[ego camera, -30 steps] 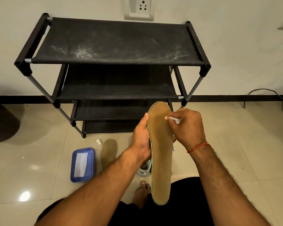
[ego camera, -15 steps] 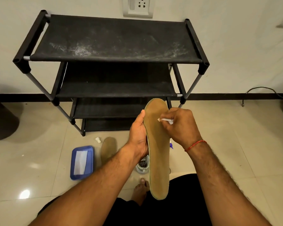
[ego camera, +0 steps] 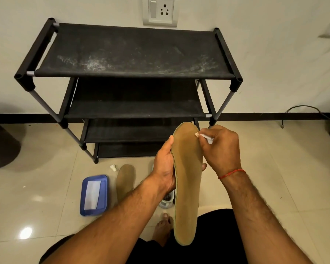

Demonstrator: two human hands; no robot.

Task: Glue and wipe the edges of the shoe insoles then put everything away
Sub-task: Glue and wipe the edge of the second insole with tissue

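At the far left a dark rounded object point(ego camera: 2, 141) stands on the tiled floor point(ego camera: 274, 168), cut off by the frame edge. A black four-tier shoe rack point(ego camera: 133, 48) stands against the far wall, its top shelf streaked with pale dust, under a white wall socket point(ego camera: 160, 11). On the floor nearer the person lies a blue tray point(ego camera: 93, 212) with a white sheet point(ego camera: 92, 194) inside it. Just right of the tray a small white cap point(ego camera: 113, 167) sits beside the far end of a tan insole on the floor point(ego camera: 125, 180). The left hand point(ego camera: 165, 164) grasps the left edge of the held insole point(ego camera: 187, 187), thumb up along its rim and fingers wrapped behind it. This insole is in the air in front of the rack, lengthwise, toe end far and heel end near. A white shoe point(ego camera: 167, 201) shows on the floor below the left wrist, with a bare foot point(ego camera: 163, 227) nearer. The right hand point(ego camera: 222, 149), with a red thread point(ego camera: 231, 173) at the wrist, pinches a small white glue tube point(ego camera: 204, 137) with curled fingers. The tube's nozzle meets the insole's right edge close to the toe. At the far right a dark cable point(ego camera: 303, 108) loops along the base of the wall.
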